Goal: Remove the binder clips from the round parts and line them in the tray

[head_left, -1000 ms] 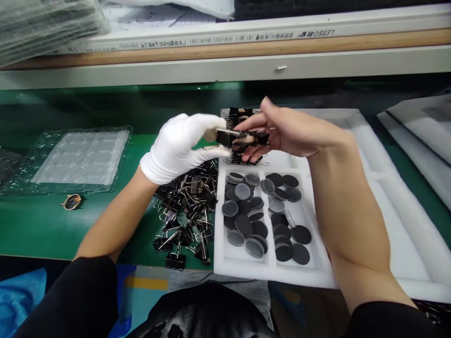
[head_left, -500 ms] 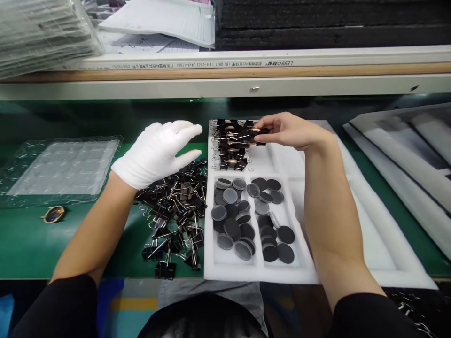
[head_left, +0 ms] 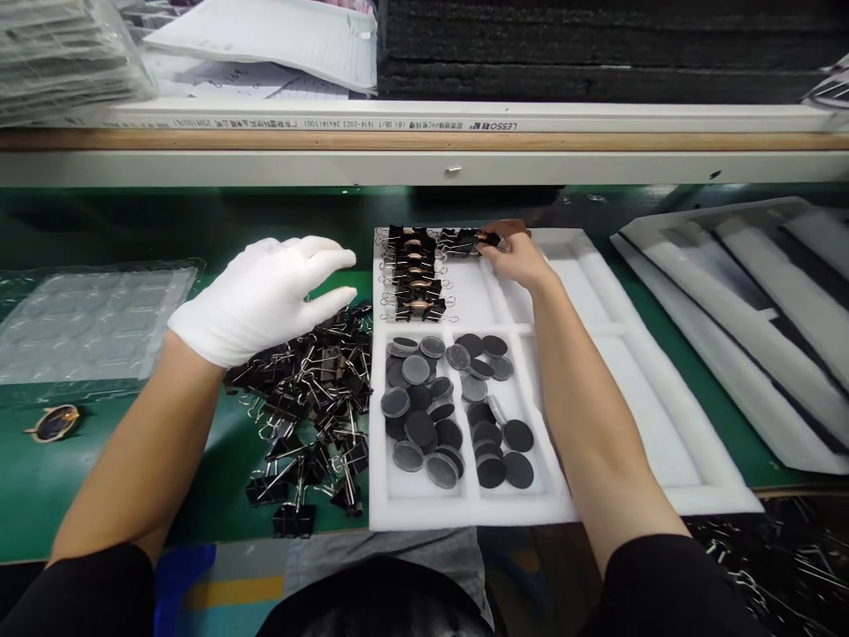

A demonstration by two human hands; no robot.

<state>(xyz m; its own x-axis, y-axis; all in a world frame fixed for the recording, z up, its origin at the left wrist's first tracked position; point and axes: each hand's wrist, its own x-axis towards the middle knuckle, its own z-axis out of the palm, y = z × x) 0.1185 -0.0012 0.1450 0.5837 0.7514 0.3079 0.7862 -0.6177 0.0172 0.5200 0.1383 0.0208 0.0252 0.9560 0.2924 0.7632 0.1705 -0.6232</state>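
Head view: my bare right hand pinches a small clipped piece at the back of the white tray. It looks light, hard, springy. My gloved left hand hangs open over loose clips.

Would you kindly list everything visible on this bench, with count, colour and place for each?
binder clips: loose heap, black with silver handles, on the green mat left of the tray
foam tray: one, white, centre-right
discs: many, black and grey, in the tray's two near compartments
clipped parts: a row, black clips on copper-coloured pieces, tray's far-left compartment
blister tray: one, clear, far left
small part: one, copper-rimmed, left edge
foam sheets: several, white, right
left hand: white glove, open above the heap
right hand: bare, setting a clipped piece at the tray's far edge
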